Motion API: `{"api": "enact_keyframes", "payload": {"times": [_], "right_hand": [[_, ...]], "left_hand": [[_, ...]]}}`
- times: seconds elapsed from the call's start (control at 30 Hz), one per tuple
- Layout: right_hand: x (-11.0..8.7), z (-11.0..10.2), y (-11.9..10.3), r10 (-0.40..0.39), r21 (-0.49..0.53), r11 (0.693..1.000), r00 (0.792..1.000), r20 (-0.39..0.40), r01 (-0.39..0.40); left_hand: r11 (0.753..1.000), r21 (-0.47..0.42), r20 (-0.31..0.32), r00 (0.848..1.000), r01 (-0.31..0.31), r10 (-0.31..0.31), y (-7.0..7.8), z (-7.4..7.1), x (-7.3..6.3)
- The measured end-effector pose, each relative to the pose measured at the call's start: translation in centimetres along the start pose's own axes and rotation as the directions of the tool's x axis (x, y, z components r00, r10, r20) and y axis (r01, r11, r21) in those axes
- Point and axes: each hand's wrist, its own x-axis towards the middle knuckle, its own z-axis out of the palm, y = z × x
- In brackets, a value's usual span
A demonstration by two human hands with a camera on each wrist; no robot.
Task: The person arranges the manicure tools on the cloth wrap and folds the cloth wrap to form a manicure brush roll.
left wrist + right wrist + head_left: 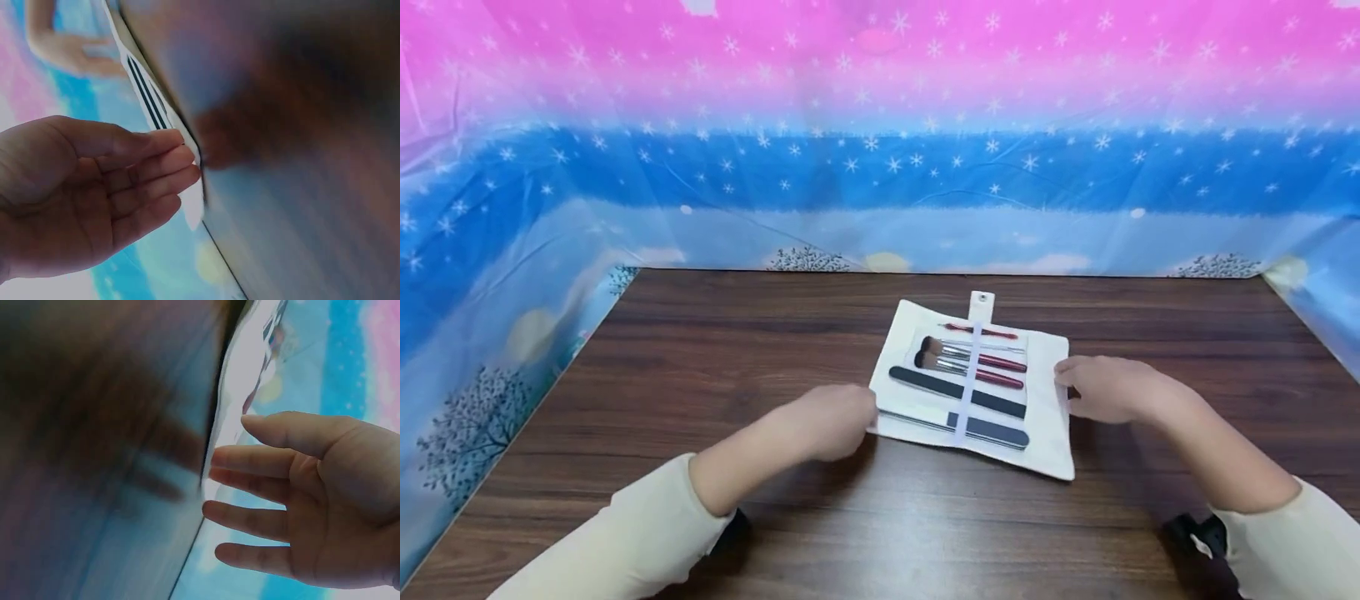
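A white fold-out tool case (1051, 400) lies unfolded on the wooden table. A pale elastic band (967, 390) crosses the tools in it. Under it are a red slim tool (998, 333), two red-handled brushes (1000, 363), a black nail file (928, 382) and a grey-and-silver file (996, 431). My left hand (835, 421) pinches the case's left edge; thumb and fingertips meet there in the left wrist view. At the right edge, my right hand (1108, 387) touches the case with thumb and fingertips. Its fingers are straight and spread in the right wrist view.
The dark brown table (715, 333) reaches back to a pink and blue snowflake cloth (850, 167), which also hangs along the left side. A snap tab (982, 305) sticks out from the case's far edge. Black straps (1202, 533) show at the sleeves.
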Motion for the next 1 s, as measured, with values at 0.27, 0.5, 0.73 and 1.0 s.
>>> {"api": "enact_keyframes", "payload": {"times": [0.27, 0.5, 0.73, 1.0], "right_hand": [[1.9, -1.0, 1.0, 0.0, 0.038, 0.999, 0.999, -0.039, 0.002], [0.8, 0.1, 1.1, -0.057, 0.083, 0.994, 0.989, -0.137, 0.069], [-2.2, 2.0, -1.1, -0.173, 0.081, 0.977, 0.959, -0.224, 0.195], [-3.4, 4.0, -2.6, -0.246, -0.011, 0.967, 0.924, -0.291, 0.254]], "left_hand": [[0.974, 0.124, -0.076, 0.977, -0.187, 0.197, 2.2, 0.9, -1.3], [0.981, 0.078, -0.114, 0.976, -0.18, 0.188, 1.9, 1.2, -0.8], [0.953, 0.233, -0.176, 0.955, -0.195, 0.239, 2.0, 1.9, 0.0], [0.944, 0.261, -0.242, 0.933, -0.203, 0.268, 1.9, 2.4, 0.3]]}}
